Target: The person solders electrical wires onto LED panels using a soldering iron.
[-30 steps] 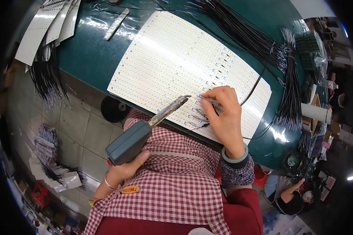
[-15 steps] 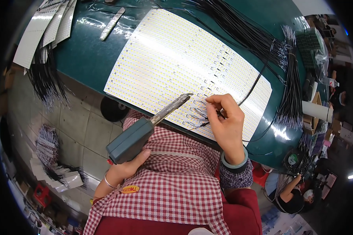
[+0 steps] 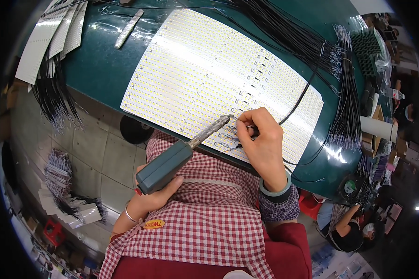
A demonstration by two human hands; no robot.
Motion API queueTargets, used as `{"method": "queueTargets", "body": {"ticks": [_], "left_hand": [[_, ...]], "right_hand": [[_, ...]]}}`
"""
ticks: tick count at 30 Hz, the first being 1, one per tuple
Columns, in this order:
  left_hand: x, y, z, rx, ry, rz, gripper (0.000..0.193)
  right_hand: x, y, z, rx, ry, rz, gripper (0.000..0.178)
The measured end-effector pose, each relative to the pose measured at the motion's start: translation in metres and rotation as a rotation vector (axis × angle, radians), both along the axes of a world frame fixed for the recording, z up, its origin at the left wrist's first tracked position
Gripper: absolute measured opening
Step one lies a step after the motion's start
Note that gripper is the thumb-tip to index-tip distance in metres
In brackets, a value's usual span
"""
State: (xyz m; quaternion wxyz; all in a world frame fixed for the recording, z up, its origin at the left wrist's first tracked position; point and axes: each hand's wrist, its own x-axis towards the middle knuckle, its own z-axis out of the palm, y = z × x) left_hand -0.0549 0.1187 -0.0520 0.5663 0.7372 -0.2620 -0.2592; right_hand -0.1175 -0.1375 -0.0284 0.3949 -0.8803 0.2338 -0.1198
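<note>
My left hand (image 3: 160,193) is wrapped round the dark green boxy handle of a soldering gun (image 3: 165,167). Its thick metal tip points up and right, ending beside my right fingertips. Under both lies a large white LED board panel (image 3: 181,65) with rows of yellow dots. My right hand (image 3: 264,144) pinches a black cable (image 3: 302,96) above the panel's near part; the held wire end is mostly hidden by the fingers. Several short wires with stripped ends (image 3: 229,135) lie on the board just left of this hand.
A long bundle of black cables (image 3: 284,28) runs along the far side, and another bundle (image 3: 345,102) lies at the right. White board strips (image 3: 44,42) hang over the table's left end. A flat metal bar (image 3: 129,29) lies far left. A co-worker (image 3: 342,230) sits at lower right.
The soldering gun has moved right and slightly lower at its tip. My right hand has shifted a little left, bringing its fingertips and the tip close together.
</note>
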Motion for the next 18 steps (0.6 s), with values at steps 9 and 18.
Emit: {"method": "queueTargets", "body": {"ticks": [9, 18], "left_hand": [[0.0035, -0.004, 0.0069, 0.025, 0.073, -0.029, 0.018], [-0.0016, 0.0039, 0.0072, -0.002, 0.138, 0.024, 0.015]], "right_hand": [[0.0019, 0.001, 0.0018, -0.003, 0.012, 0.001, 0.011], [0.0016, 0.0008, 0.001, -0.033, 0.007, 0.007, 0.011]]}}
